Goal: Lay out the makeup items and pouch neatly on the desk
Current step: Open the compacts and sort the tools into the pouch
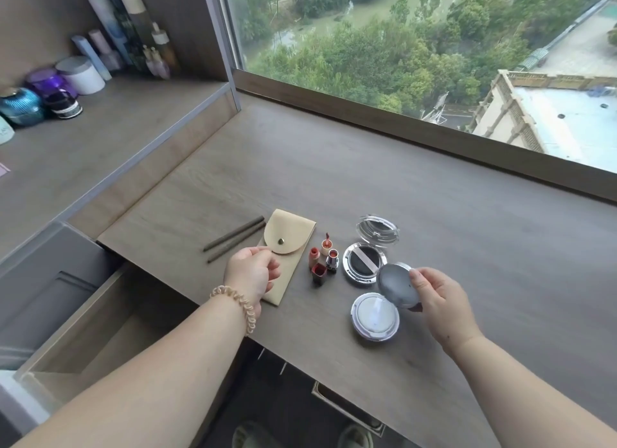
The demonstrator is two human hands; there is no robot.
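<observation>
Pouch [293, 233] against curled left fingers [271, 268]

head camera looks steeply down, close over the desk [434, 247] toward the window [400, 46].

A tan pouch [288, 247] lies flat on the grey worktop [434, 197]. The left hand [252, 272] pinches its left edge with curled fingers. Two brown pencils [235, 238] lie side by side just left of the pouch. Four little lipsticks [322, 258] stand close together on its right. Next to them an open black compact [365, 262] lies with its mirror up. The right hand [440, 300] holds the tipped-up grey lid [397, 284] of a white compact [375, 315].
</observation>
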